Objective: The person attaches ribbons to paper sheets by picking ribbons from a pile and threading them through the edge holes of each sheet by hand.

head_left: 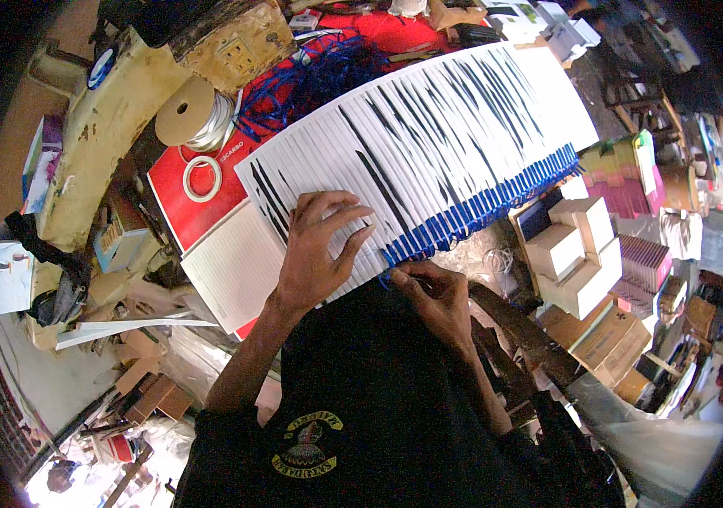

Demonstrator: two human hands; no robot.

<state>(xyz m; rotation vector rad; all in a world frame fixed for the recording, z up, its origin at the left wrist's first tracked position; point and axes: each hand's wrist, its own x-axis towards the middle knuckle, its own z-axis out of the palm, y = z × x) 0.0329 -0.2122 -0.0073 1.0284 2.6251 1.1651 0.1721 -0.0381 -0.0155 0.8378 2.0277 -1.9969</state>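
Observation:
A long fanned row of overlapping white paper pieces [327, 157], with black streaks between them, stretches from near my body to the far right. Short blue ribbons [480, 207] stick out along its near edge. My left hand [323, 241] lies on the near left end of the row, fingers spread on the paper. At the row's near corner, my right hand [433, 292] has thumb and fingers pinched together at the end of a blue ribbon. Its fingertips are partly hidden by the paper edge.
Left of the row lie a cream paper stack [239, 267], a red sheet [177, 199], a white ring-shaped roll [202, 179] and a cord spool [184, 114]. Tangled blue ribbon [319, 80] lies behind. White boxes [577, 245] and a cardboard carton [611, 343] stand right.

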